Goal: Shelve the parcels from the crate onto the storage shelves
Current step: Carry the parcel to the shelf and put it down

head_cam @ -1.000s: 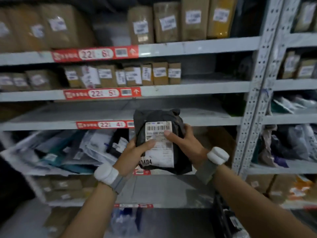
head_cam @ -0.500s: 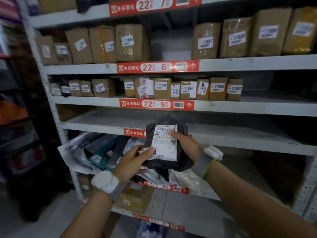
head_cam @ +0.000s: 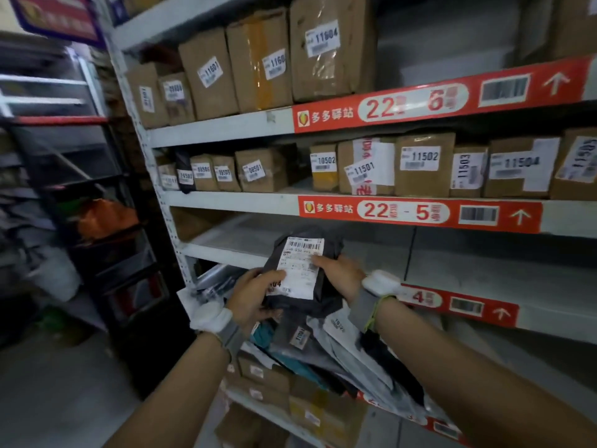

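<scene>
I hold a dark grey soft parcel (head_cam: 328, 294) with a white barcode label facing me, in front of the white storage shelves (head_cam: 223, 127). My left hand (head_cam: 255, 294) grips its lower left corner, thumb on the label. My right hand (head_cam: 340, 274) grips its right edge, thumb across the label's side. The parcel hangs level with the shelf marked 22-4 (head_cam: 458, 305), whose board behind it is mostly bare. The crate is not in view.
Brown numbered boxes (head_cam: 423, 164) fill shelves 22-5 and 22-6 above. Soft mailer bags (head_cam: 326, 347) are piled on the shelf under my hands, with more boxes (head_cam: 274, 383) lower down. A dark rack (head_cam: 97, 189) stands to the left across a floor gap.
My view has swung left and closer to the shelving, so its left upright and the neighbouring dark rack now show. Both hands keep the same hold on the parcel.
</scene>
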A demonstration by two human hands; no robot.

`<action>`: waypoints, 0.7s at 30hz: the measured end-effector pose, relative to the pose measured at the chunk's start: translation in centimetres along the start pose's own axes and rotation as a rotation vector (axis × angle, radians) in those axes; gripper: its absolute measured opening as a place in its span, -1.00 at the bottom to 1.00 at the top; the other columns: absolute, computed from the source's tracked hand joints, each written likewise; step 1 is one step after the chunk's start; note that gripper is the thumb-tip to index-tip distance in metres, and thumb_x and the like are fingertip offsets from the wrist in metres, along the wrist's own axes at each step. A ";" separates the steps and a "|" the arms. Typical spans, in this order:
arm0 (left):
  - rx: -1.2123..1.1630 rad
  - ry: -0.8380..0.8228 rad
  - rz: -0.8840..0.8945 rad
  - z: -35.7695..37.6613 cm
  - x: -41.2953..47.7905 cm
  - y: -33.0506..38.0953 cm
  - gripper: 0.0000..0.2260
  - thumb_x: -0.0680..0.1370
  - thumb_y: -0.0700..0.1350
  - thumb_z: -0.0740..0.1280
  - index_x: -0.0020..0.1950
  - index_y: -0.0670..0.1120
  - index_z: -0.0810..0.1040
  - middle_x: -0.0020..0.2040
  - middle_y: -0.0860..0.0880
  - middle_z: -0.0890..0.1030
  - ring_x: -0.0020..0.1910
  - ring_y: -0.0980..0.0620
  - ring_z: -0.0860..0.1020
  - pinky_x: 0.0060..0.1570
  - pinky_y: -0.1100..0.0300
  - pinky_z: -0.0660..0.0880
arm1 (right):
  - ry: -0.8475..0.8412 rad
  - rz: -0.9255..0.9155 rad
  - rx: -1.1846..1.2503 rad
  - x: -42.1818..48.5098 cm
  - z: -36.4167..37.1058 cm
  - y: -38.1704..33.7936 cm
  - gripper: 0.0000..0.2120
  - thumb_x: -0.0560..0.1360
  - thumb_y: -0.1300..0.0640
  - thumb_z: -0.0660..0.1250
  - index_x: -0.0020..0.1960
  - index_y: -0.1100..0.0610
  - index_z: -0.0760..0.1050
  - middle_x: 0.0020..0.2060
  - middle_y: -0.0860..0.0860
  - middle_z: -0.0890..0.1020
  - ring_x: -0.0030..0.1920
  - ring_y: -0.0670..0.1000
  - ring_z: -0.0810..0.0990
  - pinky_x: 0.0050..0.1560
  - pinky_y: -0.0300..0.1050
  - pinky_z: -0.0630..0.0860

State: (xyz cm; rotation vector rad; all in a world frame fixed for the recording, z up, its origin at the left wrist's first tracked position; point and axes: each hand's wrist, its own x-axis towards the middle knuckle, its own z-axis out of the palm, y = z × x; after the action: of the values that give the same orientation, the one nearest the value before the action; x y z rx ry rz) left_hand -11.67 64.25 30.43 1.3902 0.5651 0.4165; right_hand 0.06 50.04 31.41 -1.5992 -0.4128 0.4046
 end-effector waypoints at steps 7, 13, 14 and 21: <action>-0.036 0.144 0.058 -4.9 6.4 1.0 -0.79 0.49 -0.19 0.44 0.10 -0.20 0.57 -0.08 -0.17 0.68 -0.07 -0.19 0.66 -0.04 -0.19 0.63 | 0.003 -0.195 -0.158 8.0 6.9 2.0 -0.28 0.43 -0.08 0.49 0.45 0.12 0.26 0.33 0.00 0.49 0.31 0.04 0.49 0.23 -0.11 0.41; -0.034 0.255 0.078 -11.6 14.0 2.1 -0.70 0.40 -0.17 0.51 0.09 -0.19 0.59 -0.09 -0.24 0.68 -0.16 -0.20 0.66 -0.11 -0.14 0.64 | -0.197 -0.418 -0.501 12.1 13.6 1.3 0.05 0.36 -0.24 0.50 0.61 -0.14 -0.09 0.58 -0.09 -0.23 0.55 -0.03 0.02 0.36 -0.26 0.08; -0.009 0.270 0.103 -12.8 15.5 2.4 -0.67 0.35 -0.12 0.54 0.07 -0.15 0.60 -0.05 -0.23 0.68 -0.13 -0.21 0.67 -0.09 -0.16 0.64 | -0.218 -0.441 -0.569 13.0 14.7 1.2 0.04 0.35 -0.23 0.52 0.61 -0.14 -0.06 0.57 -0.10 -0.29 0.55 -0.06 -0.01 0.36 -0.29 0.09; 0.279 0.321 0.270 -20.0 24.3 5.0 -0.51 0.33 -0.01 0.59 0.15 -0.10 0.49 -0.05 -0.03 0.61 -0.08 -0.04 0.59 -0.01 0.04 0.55 | -0.216 -0.418 -0.681 21.4 24.6 1.0 0.10 0.35 -0.24 0.52 0.62 -0.10 -0.13 0.57 -0.07 -0.33 0.59 0.03 -0.01 0.41 -0.22 0.13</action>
State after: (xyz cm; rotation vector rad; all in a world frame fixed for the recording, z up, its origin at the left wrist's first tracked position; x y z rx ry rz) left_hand -4.01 95.17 30.64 1.6891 0.7186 0.8119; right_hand 6.58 81.85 28.52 -2.0601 -1.1167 0.1101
